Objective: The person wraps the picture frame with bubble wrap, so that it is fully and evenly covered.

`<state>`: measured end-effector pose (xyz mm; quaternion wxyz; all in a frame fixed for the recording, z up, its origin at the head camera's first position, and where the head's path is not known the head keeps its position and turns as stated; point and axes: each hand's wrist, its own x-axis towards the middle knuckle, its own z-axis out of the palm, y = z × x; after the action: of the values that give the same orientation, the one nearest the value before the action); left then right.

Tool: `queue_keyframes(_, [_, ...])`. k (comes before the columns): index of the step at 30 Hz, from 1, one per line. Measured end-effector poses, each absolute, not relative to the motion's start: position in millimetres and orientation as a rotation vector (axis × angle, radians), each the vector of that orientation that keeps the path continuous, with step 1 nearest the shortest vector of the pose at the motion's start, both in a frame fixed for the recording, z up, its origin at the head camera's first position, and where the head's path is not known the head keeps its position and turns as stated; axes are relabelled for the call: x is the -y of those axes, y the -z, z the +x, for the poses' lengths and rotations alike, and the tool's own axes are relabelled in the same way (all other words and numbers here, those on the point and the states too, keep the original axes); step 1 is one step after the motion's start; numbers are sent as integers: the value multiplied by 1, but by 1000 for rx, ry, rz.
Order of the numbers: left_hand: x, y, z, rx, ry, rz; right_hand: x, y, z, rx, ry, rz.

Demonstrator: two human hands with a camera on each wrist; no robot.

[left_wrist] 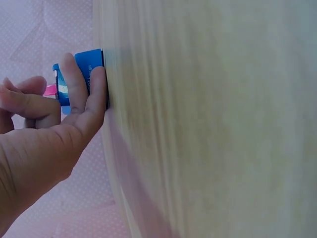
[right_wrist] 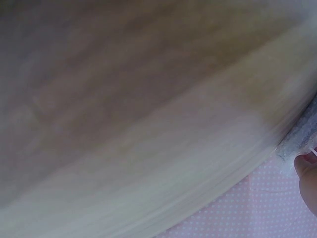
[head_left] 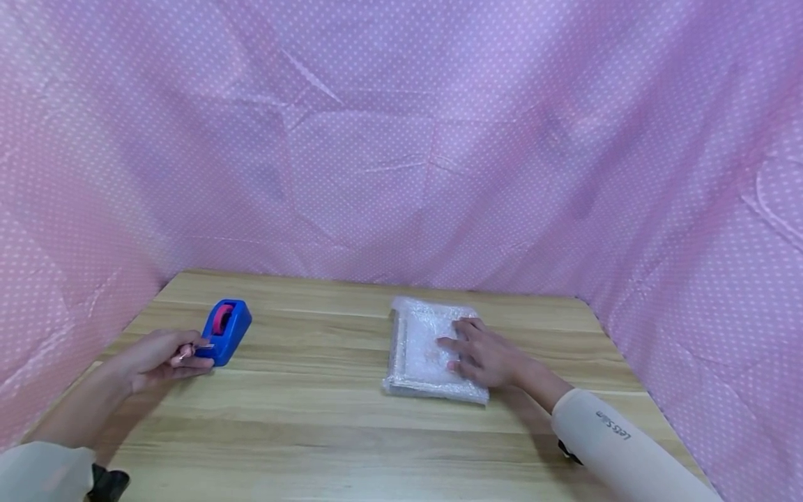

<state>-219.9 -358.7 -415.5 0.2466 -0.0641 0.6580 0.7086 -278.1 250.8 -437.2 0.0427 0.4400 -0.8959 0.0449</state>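
Note:
A blue tape dispenser (head_left: 232, 335) with a pink-cored roll stands at the left of the table. My left hand (head_left: 164, 359) is at its front end, fingertips against the dispenser (left_wrist: 90, 64); a small shiny bit, seemingly clear tape (head_left: 182, 354), sits between thumb and fingers. In the left wrist view two fingers of the left hand (left_wrist: 54, 134) reach along the dispenser and the others curl. A flat bubble-wrapped package (head_left: 420, 348) lies right of centre. My right hand (head_left: 486, 354) rests on its right part, fingers spread. The right wrist view shows only the thumb (right_wrist: 309, 186) beside the bubble wrap (right_wrist: 299, 139).
Both things stand on a light wooden table (head_left: 301, 432). A pink dotted cloth (head_left: 401, 174) hangs behind the table and along both sides. Bare wood separates the dispenser from the package.

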Motion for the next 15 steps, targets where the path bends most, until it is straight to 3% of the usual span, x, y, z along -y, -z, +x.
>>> queue_keyframes(15, [365, 414, -217, -1703, -1858, -32, -252, 439, -279, 2751, -201, 1331])
